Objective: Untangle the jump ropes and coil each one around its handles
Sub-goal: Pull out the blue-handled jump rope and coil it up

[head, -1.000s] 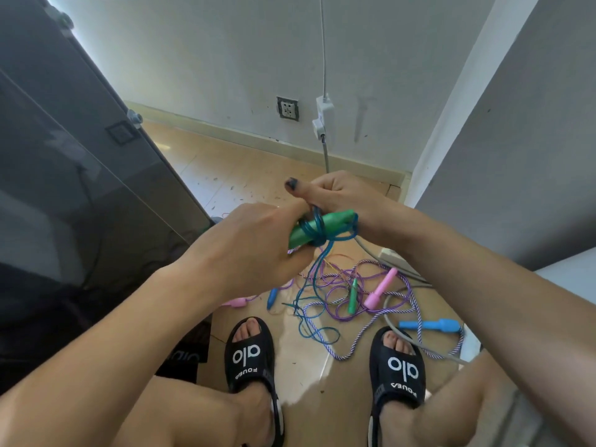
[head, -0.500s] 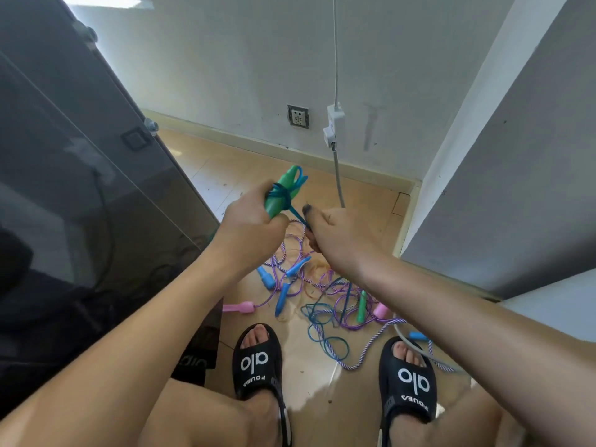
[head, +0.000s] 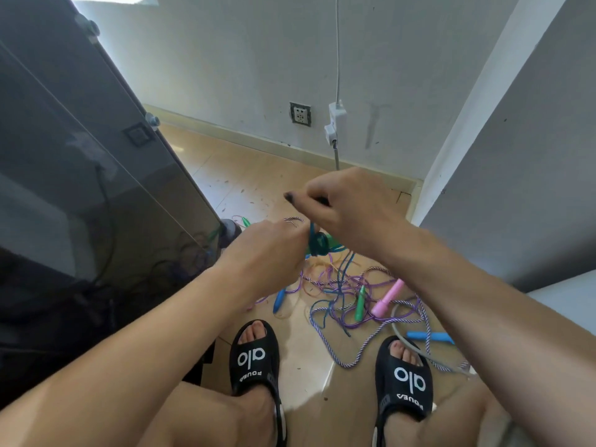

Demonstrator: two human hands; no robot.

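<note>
Above tan floor [head: 258, 188], both hands [head: 267, 250] [head: 348, 211] clamped on green rope-wrapped handle [head: 319, 245] between them.

Both forearms reach forward, left hand [head: 267, 253] and right hand [head: 348, 211] each curled in a grip, nearly touching.

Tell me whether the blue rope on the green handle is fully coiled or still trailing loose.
Still trailing. A few turns of blue rope wrap the green handle held between the left hand and right hand, but a strand runs down into the floor tangle.
</note>
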